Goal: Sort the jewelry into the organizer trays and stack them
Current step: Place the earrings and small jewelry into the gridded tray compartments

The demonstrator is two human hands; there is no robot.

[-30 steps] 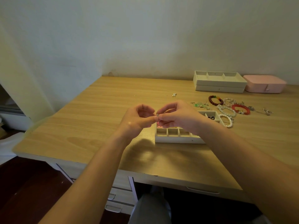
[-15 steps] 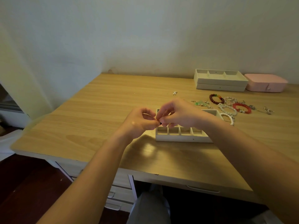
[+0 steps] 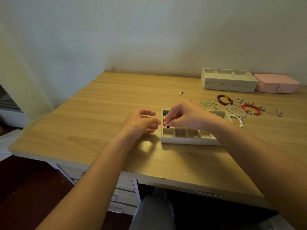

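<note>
A white organizer tray point(image 3: 182, 140) with several small compartments sits on the wooden desk in front of me. My right hand point(image 3: 187, 116) hovers over its left side and pinches a small pink and black earring point(image 3: 166, 125) just above a compartment. My left hand point(image 3: 142, 121) hangs beside the tray's left edge, fingers loosely curled, holding nothing. Loose bracelets lie to the right: a dark red beaded one point(image 3: 225, 100), a bright red one point(image 3: 251, 109) and white pearl ones point(image 3: 236, 112). A small green charm point(image 3: 206, 104) lies behind the tray.
Two stacked white trays point(image 3: 228, 80) stand at the back right, with a pink jewelry box point(image 3: 276, 83) beside them. A tiny loose earring point(image 3: 181, 93) lies mid-desk. The desk's front edge point(image 3: 116, 170) is close to me, drawers below.
My hands, joined over one small piece earlier, have come apart. The right hand keeps the earring and has lowered it toward the tray's left compartments; the left hand has drawn back to the left.
</note>
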